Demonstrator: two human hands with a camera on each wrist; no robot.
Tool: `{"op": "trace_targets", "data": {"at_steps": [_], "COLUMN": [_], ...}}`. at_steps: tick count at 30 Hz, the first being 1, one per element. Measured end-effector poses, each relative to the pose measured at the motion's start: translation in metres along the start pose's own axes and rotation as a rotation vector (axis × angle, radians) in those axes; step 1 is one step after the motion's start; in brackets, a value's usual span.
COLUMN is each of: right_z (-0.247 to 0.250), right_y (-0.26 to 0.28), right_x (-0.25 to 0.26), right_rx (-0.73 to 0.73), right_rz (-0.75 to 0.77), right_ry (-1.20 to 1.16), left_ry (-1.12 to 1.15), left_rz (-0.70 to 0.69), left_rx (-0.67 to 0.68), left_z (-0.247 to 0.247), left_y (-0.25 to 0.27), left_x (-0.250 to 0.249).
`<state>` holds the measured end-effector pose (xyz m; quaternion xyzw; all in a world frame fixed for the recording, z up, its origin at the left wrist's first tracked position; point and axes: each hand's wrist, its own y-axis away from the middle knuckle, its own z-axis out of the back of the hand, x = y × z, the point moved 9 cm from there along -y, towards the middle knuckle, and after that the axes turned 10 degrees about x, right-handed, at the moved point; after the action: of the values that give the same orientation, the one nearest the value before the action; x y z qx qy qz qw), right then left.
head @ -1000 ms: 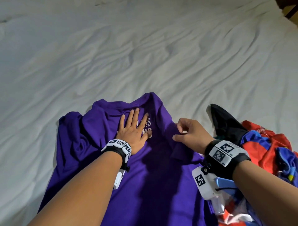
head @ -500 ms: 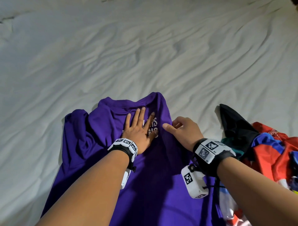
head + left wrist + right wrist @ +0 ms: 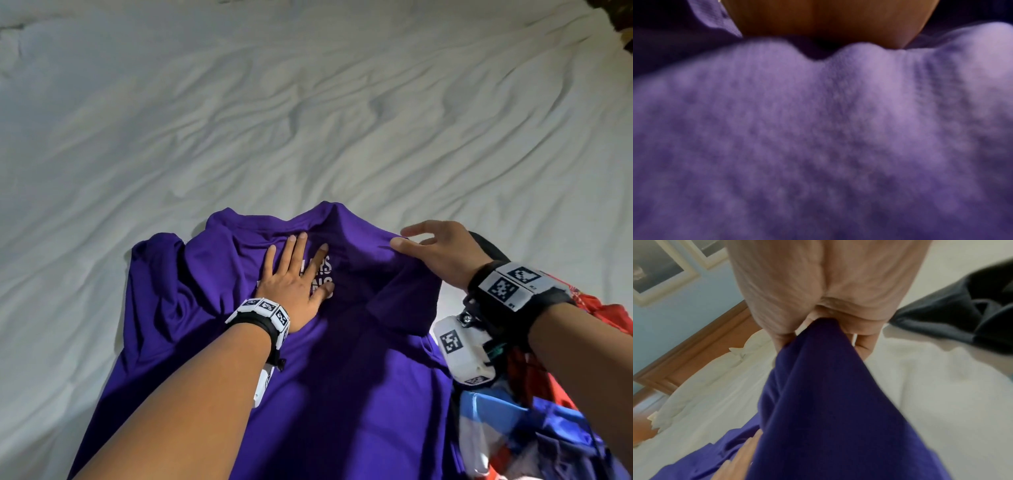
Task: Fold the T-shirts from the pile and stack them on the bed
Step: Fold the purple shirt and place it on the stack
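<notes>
The purple T-shirt (image 3: 342, 377) lies spread on the white bed (image 3: 308, 120). The left hand (image 3: 294, 291) presses flat on its chest print, fingers straight. The right hand (image 3: 442, 253) pinches the shirt's shoulder edge, lifting it — the pile (image 3: 548, 428) sits just right.

One purple T-shirt (image 3: 342, 394); one clothes pile (image 3: 548, 428); two hands.

The purple cotton T-shirt (image 3: 342, 377) lay spread on the white rumpled bed sheet (image 3: 308, 120), beneath both hands. The left hand (image 3: 294, 291) lay flat on its chest. The right hand (image 3: 442, 253) held its shoulder edge, just right of the left. The pile of red, blue and black clothes (image 3: 534, 421) sat right of the right hand.
</notes>
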<state>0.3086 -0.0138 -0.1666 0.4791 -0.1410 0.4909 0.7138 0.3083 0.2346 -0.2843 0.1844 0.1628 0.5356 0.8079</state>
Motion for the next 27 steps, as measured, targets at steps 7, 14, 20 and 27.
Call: {"op": "trace_targets", "data": {"at_steps": [7, 14, 20, 27], "right_z": [-0.008, 0.031, 0.030, 0.093], "right_y": [-0.002, 0.000, 0.003, 0.036], "right_x": [-0.011, -0.028, -0.032, -0.056], "right_rx": [0.142, -0.220, 0.026, -0.138], "right_rz": [-0.088, -0.109, -0.159, -0.338], "right_ry": [0.371, -0.101, 0.377, 0.610], "left_ry": [0.001, 0.017, 0.016, -0.044], "left_rz": [-0.007, -0.012, -0.003, 0.144], "left_rx": [0.028, 0.022, 0.014, 0.031], "left_z": [0.001, 0.002, 0.003, 0.049], "left_y": [0.000, 0.000, 0.002, 0.008], "left_x": [0.000, 0.000, 0.000, -0.028]}}
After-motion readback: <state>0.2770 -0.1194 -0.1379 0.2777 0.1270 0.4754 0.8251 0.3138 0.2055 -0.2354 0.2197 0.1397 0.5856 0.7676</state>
